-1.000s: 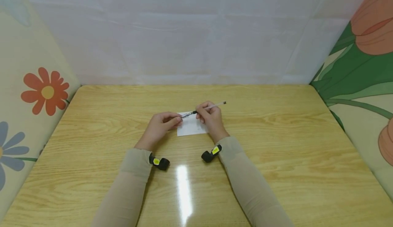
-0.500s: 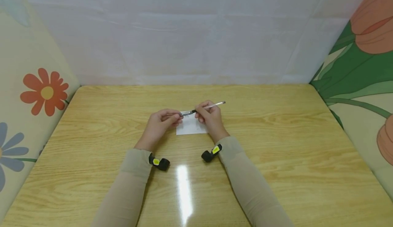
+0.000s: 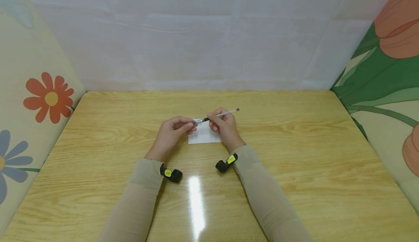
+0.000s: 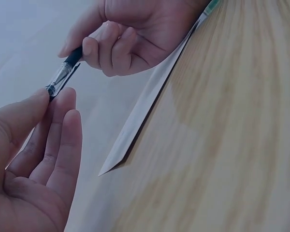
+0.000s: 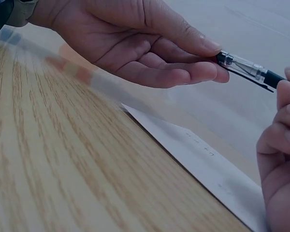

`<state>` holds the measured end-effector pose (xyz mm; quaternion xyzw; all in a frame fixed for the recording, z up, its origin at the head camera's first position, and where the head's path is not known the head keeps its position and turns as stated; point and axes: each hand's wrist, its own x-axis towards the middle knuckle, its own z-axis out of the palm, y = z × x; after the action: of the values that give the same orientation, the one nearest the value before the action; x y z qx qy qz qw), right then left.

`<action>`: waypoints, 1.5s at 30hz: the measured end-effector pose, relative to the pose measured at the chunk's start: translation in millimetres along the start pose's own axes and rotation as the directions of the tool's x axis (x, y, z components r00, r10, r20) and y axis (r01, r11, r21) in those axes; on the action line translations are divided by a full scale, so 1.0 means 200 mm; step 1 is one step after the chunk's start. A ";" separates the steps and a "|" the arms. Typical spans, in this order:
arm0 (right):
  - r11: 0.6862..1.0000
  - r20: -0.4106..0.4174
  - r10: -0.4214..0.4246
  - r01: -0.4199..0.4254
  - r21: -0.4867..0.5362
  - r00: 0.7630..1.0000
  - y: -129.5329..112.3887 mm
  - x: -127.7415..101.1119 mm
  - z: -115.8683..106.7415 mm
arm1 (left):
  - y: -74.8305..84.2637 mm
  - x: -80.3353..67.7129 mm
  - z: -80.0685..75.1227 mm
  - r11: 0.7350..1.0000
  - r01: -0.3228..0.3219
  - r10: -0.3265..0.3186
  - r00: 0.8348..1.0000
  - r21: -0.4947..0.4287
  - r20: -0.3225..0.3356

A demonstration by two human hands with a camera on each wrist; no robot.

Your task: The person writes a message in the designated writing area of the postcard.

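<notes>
A thin pen [image 3: 216, 116] with a clear front part and a black grip is held level just above a small white paper [image 3: 203, 137] on the wooden table [image 3: 294, 154]. My right hand [image 3: 224, 125] grips the pen's barrel with curled fingers. My left hand [image 3: 171, 133] pinches the pen's front end between thumb and fingertips. The left wrist view shows the pen [image 4: 65, 72] running from my left hand [image 4: 34, 154] to my right hand [image 4: 130, 29], over the paper [image 4: 145, 106]. In the right wrist view my left hand [image 5: 135, 43] pinches the pen's [image 5: 246, 70] clear end, and faint marks show on the paper [image 5: 208, 164].
White sheeting closes the back of the table, with a flowered cloth on the left [image 3: 46, 100] and a green and orange flowered one on the right [image 3: 386, 71]. A black wrist camera sits on each forearm [image 3: 170, 173] [image 3: 226, 163]. Bare wood lies all around the paper.
The pen has risen a little off the paper and levelled out. My left fingertips have closed on its front end. Both forearms have stayed where they were.
</notes>
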<state>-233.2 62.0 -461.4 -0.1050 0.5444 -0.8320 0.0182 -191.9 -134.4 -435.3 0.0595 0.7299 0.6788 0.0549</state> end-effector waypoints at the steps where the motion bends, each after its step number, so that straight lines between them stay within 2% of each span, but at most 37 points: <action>1: 1.000 0.003 0.002 -0.002 0.013 1.000 0.00 0.00 0.00 | 0.00 0.00 0.00 1.000 -0.002 0.002 1.000 -0.004 -0.003; 5: 0.998 0.015 0.006 -0.007 0.058 1.000 0.00 0.00 0.00 | 0.01 0.00 0.01 1.000 -0.002 0.001 1.000 -0.014 -0.016; 13: 0.996 0.046 0.010 -0.013 0.083 0.999 0.00 -0.01 0.01 | 0.01 -0.02 0.01 1.000 0.015 -0.015 0.999 -0.003 -0.032; 25: 0.998 0.068 0.009 -0.013 0.058 0.998 0.00 -0.01 0.00 | 0.00 -0.01 0.01 0.999 0.015 -0.017 0.999 -0.035 -0.032; 34: 0.998 0.053 0.013 -0.016 0.061 0.999 0.00 0.00 0.01 | -0.02 0.01 -0.01 0.998 0.010 -0.012 1.000 -0.069 -0.028; 45: 0.998 0.053 0.023 -0.026 0.063 0.998 0.01 0.00 0.01 | -0.05 0.01 -0.03 0.995 0.004 -0.010 0.998 -0.101 -0.058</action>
<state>-232.6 58.7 -461.9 -0.1194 0.5180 -0.8457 0.0459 -194.6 -140.8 -445.1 0.0344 0.6961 0.7161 0.0390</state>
